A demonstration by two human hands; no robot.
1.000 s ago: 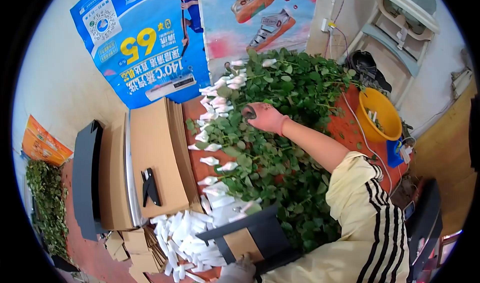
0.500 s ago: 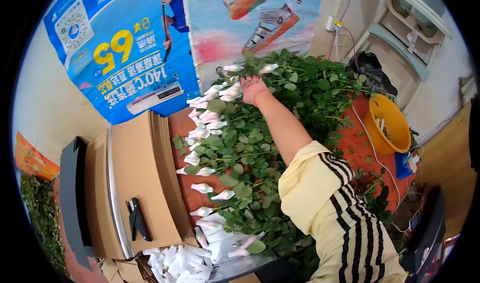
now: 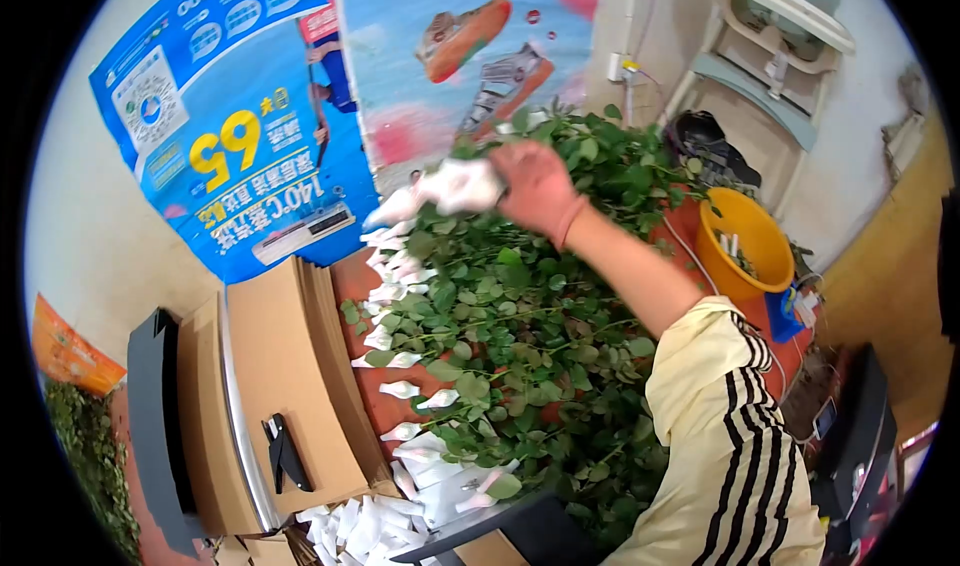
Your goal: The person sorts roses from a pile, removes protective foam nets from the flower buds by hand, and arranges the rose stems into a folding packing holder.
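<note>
Beyond the middle of the bench, my right hand [image 3: 541,192] is closed around several roses, their heads in white sleeves [image 3: 462,186] pointing left. These heads are smeared by motion, and the stems are hidden behind my hand and among the leaves. Below and around it lies a broad pile of leafy green rose stems [image 3: 510,336]. More white-wrapped rose heads [image 3: 400,390] line the pile's left side. My left hand is out of view.
Cardboard sheets [image 3: 290,366] with a black stapler [image 3: 286,454] on top stand to the left. Loose white sleeves [image 3: 360,528] are heaped at the front. A yellow bucket [image 3: 745,251] and a blue container [image 3: 783,316] stand at the right. A poster [image 3: 240,116] covers the back wall.
My right hand has lifted off the far end of the pile, raising several wrapped roses and drawing them nearer. The camera view has shifted a little.
</note>
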